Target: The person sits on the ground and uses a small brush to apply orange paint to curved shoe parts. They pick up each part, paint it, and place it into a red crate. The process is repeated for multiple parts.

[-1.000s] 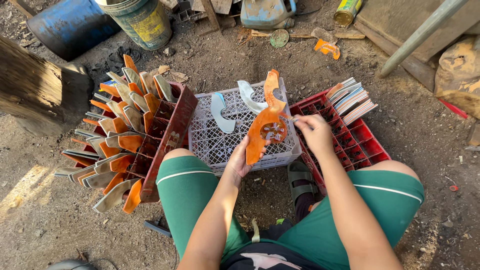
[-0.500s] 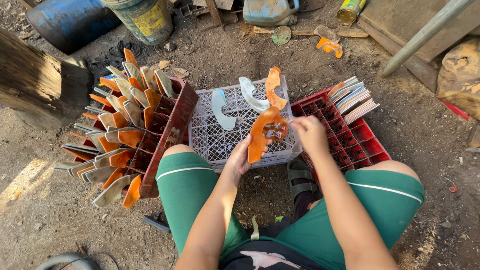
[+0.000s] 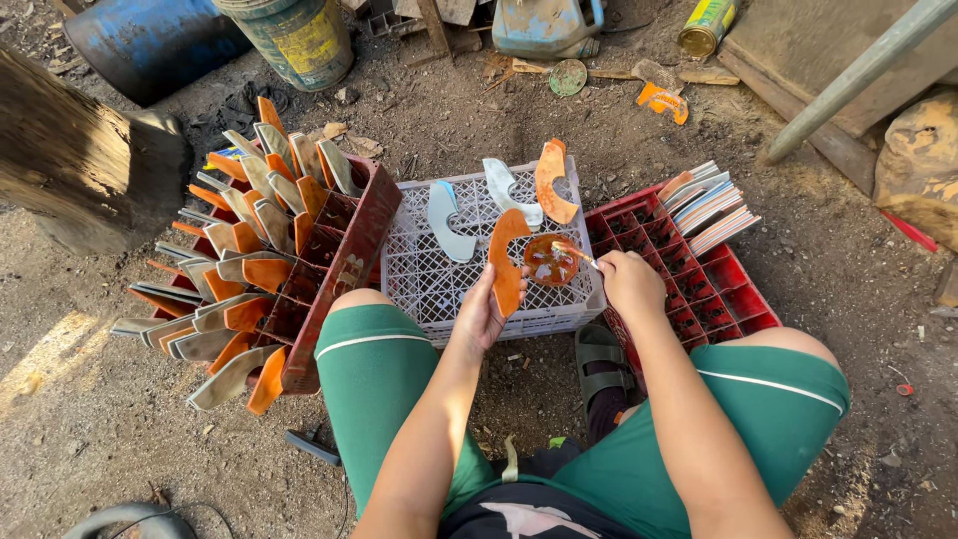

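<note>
A curved orange-coated piece stands upright in the person's left hand, fingers closed around its lower end, over the near edge of a white plastic crate. The right hand is pinched shut on a small brush, whose tip reaches into a small round tin of orange-brown paste resting on the crate's grid. Farther back on the same crate lie two pale, uncoated curved pieces and another orange one. A red crate, tipped on its side at the person's left, bristles with many grey and orange pieces slotted into its cells. A second red crate sits flat at the right, a stack of thin pieces leaning at its far corner. The person sits on bare dirt in green shorts, knees apart around the white crate, a sandal just beneath it. A blue drum, a green bucket and a wooden stump stand beyond.
</note>
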